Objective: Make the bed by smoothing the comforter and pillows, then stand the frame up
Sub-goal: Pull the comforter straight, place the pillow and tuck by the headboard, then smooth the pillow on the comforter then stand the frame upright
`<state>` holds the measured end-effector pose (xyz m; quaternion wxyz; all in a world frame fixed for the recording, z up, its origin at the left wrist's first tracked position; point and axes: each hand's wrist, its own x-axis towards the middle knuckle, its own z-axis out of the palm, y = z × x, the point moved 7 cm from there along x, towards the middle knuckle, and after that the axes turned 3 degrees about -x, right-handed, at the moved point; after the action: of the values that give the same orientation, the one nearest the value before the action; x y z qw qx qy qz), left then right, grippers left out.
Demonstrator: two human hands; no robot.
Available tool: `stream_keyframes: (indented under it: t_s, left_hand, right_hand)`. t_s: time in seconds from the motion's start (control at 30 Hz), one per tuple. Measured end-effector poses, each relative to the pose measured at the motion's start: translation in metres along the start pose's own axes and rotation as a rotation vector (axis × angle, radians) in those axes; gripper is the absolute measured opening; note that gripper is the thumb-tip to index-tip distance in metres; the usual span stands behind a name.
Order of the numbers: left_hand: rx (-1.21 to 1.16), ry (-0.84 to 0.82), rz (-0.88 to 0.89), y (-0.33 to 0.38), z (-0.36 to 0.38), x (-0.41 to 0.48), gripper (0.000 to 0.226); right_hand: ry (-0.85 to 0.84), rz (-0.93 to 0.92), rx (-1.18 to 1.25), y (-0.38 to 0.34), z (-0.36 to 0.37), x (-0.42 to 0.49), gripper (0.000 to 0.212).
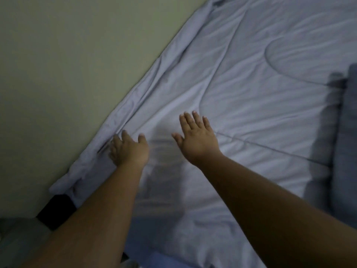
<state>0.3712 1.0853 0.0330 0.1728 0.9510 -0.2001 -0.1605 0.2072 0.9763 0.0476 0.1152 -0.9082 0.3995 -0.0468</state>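
A pale grey-blue quilted comforter point(241, 89) covers the bed, with wrinkles and stitched curved lines across it. Its edge is bunched along the wall on the left. My left hand point(128, 149) lies near that bunched edge, fingers stretched toward the fold and touching the fabric. My right hand point(196, 135) is flat with straight, spread fingers on or just over the comforter, a little to the right of the left hand. Both forearms reach in from the bottom of the view. No pillows or frame are in sight.
A beige-green wall point(67, 64) runs diagonally along the bed's left side. A dark block point(55, 212) sits at the bed's corner by the wall. A blurred grey shape point(345, 142) stands at the right edge.
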Motion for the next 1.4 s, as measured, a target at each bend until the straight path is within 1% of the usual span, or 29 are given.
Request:
stream_keyframes:
  t_s: [0.2,0.27,0.5,0.63,0.77,0.9,1.03,1.1,1.17,1.27,1.4]
  left_hand:
    - [0.05,0.008,0.373,0.154,0.03,-0.089,0.067]
    - [0.069,0.012,0.44,0.192,0.04,-0.115,0.067]
    - [0.026,-0.106,0.74,0.364,0.126,-0.287,0.066]
    - [0.03,-0.18,0.842,0.432,0.176,-0.369,0.066]
    - [0.065,-0.223,0.925,0.471,0.225,-0.419,0.065]
    - [0.189,-0.224,0.959,0.482,0.271,-0.418,0.063]
    - [0.352,-0.15,0.896,0.467,0.29,-0.387,0.057]
    - [0.34,-0.15,0.817,0.46,0.293,-0.379,0.054]
    - [0.27,-0.174,0.734,0.456,0.293,-0.374,0.054]
    - [0.224,-0.195,0.651,0.457,0.291,-0.366,0.065]
    - [0.196,-0.209,0.614,0.453,0.29,-0.365,0.076]
  right_hand:
    - [0.103,0.179,-0.019,0.146,-0.082,-0.053,0.063]
    - [0.128,0.208,-0.023,0.181,-0.102,-0.069,0.063]
    - [0.184,0.408,-0.102,0.373,-0.18,-0.185,0.064]
    - [0.189,0.514,-0.136,0.469,-0.206,-0.241,0.064]
    - [0.202,0.652,-0.151,0.549,-0.208,-0.28,0.065]
    - [0.196,0.812,-0.123,0.602,-0.183,-0.305,0.062]
    - [0.166,1.004,0.008,0.627,-0.142,-0.323,0.056]
    - [0.167,1.05,0.078,0.631,-0.131,-0.323,0.054]
    - [0.197,1.08,0.125,0.634,-0.129,-0.322,0.051]
    - [0.254,1.14,0.198,0.638,-0.128,-0.324,0.048]
    - [0.311,1.189,0.332,0.641,-0.125,-0.335,0.049]
